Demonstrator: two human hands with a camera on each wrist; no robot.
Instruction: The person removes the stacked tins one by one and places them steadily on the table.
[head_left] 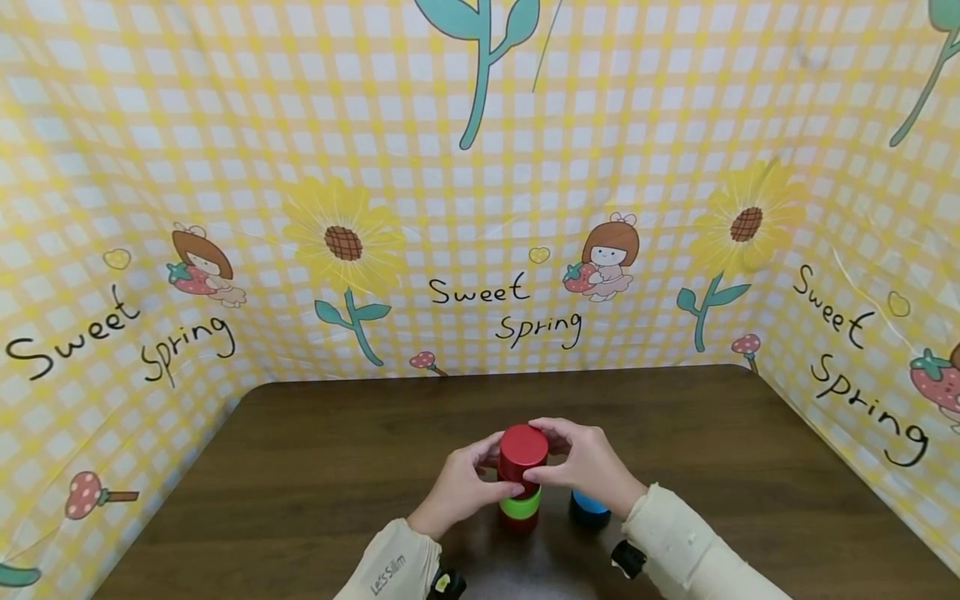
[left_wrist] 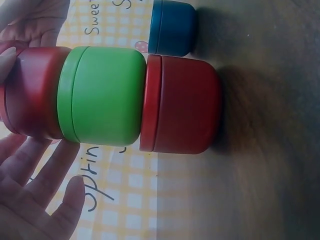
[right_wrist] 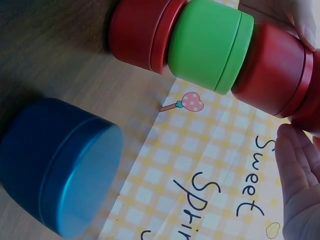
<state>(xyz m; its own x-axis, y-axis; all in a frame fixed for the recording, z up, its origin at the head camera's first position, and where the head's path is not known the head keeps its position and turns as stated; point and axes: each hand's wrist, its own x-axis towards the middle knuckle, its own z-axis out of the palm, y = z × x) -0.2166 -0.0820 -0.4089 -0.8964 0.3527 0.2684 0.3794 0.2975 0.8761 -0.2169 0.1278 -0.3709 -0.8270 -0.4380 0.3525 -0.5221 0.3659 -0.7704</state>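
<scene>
A stack of lidded canisters stands upright on the table: a red canister (left_wrist: 185, 104) at the base, a green canister (left_wrist: 102, 95) on it, a second red canister (right_wrist: 272, 70) higher up, and another red canister (head_left: 523, 447) topmost. My left hand (head_left: 459, 485) curls around the upper red part of the stack, thumb in front. From the other side my right hand (head_left: 588, 462) grips the topmost canister between thumb and fingers. In the right wrist view that canister is cut off by the frame edge. A blue canister (right_wrist: 62, 165) stands apart, right of the stack, partly hidden by my right hand in the head view.
The dark wood table (head_left: 337, 442) reaches back to a yellow-and-white checked cloth (head_left: 480, 192), which rises behind it and on both sides. Black cameras are strapped at the left wrist (head_left: 447, 583) and the right wrist (head_left: 628, 558), below the pale sleeves.
</scene>
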